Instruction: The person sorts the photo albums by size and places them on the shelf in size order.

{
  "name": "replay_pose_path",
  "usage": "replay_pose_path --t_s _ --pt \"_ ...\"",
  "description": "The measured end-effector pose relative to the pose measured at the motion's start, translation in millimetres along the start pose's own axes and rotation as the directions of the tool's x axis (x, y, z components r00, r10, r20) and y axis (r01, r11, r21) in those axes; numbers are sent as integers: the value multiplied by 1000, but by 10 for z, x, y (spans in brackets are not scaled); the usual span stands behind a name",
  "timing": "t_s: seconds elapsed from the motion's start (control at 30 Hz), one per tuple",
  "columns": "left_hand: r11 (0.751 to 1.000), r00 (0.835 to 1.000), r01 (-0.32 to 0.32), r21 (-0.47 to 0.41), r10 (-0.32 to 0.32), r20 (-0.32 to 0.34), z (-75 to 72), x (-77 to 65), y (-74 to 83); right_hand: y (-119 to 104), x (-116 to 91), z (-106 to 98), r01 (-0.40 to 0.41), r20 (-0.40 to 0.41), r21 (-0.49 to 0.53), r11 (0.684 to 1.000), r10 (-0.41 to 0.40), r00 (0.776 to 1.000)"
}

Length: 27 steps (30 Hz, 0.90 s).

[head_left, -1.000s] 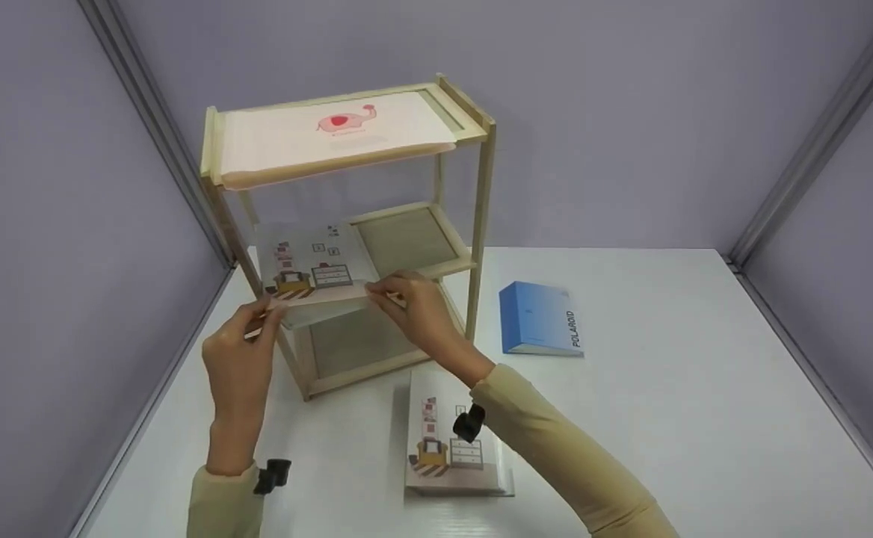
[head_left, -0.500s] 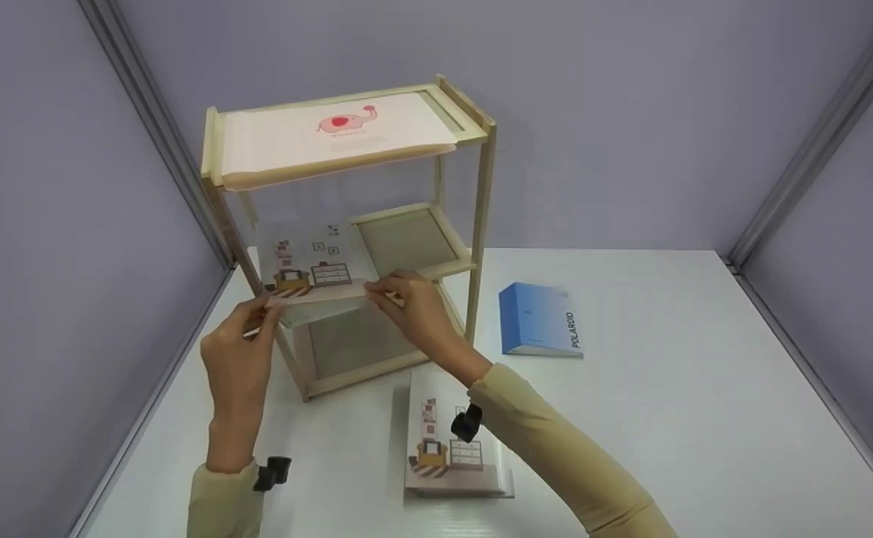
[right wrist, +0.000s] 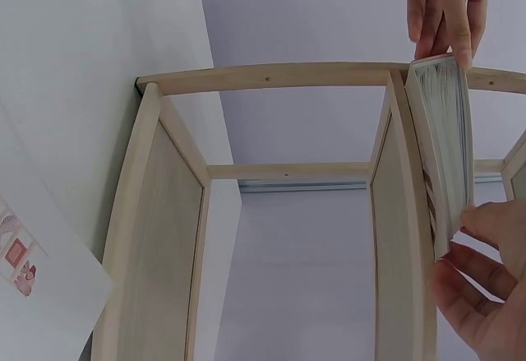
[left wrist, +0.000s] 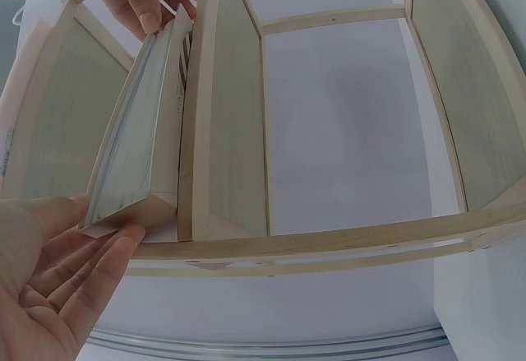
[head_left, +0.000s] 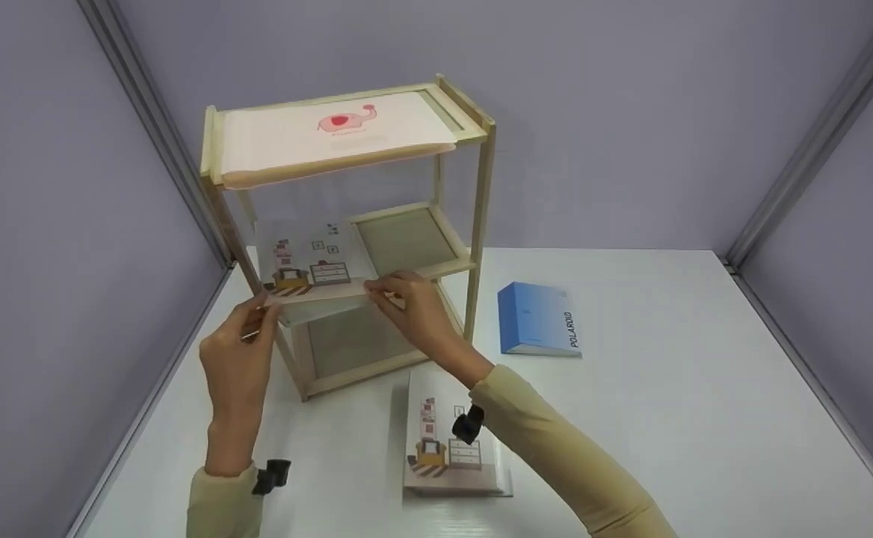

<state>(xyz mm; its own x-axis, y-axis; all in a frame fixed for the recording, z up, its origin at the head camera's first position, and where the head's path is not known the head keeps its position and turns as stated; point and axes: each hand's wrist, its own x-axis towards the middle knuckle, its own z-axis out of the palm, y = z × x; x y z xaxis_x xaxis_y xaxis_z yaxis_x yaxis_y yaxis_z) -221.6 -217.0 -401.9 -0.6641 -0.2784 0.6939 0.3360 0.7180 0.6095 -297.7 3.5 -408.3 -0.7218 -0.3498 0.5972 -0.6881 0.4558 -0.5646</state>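
An album (head_left: 317, 258) with a furniture picture on its cover lies on the left part of the wooden rack's middle shelf (head_left: 410, 239). My left hand (head_left: 238, 362) pinches its near left corner between thumb and fingers. At the near right corner, my right hand (head_left: 425, 317) grips the edge the same way. The left wrist view shows the album's thick page block (left wrist: 136, 143) between both hands, its cover against the shelf frame. In the right wrist view the right thumb and fingers (right wrist: 485, 217) hold one end of the album.
The rack's top shelf (head_left: 470, 127) carries a white-and-pink item (head_left: 279, 142) with an elephant. A lower shelf (head_left: 362, 344) lies beneath. On the white table (head_left: 668, 388) are a blue POLAROID album (head_left: 541, 317) and a second furniture-picture album (head_left: 448, 448), near the right forearm.
Both hands keep their grip on the album, with only a very slight shift of the left hand. The album stays in nearly the same place on the middle shelf.
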Motion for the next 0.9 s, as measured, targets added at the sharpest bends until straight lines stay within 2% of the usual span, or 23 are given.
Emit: replay_pose_path --t_s 0.23,0.43,0.73,0.9 --pt "1000 999 -22 7 22 -23 -9 -14 4 23 -31 -11 39 -26 69 997 -37 999" --pt "999 997 -47 5 47 -65 -18 -38 -5 26 -68 -21 61 -56 81 995 -57 997" --pt "998 995 -62 -8 61 -82 -27 -112 3 63 -169 -51 17 -33 61 998 -15 999" --pt "997 992 -79 -7 78 -94 -35 -128 32 107 -192 -75 24 -42 69 997 -21 999"
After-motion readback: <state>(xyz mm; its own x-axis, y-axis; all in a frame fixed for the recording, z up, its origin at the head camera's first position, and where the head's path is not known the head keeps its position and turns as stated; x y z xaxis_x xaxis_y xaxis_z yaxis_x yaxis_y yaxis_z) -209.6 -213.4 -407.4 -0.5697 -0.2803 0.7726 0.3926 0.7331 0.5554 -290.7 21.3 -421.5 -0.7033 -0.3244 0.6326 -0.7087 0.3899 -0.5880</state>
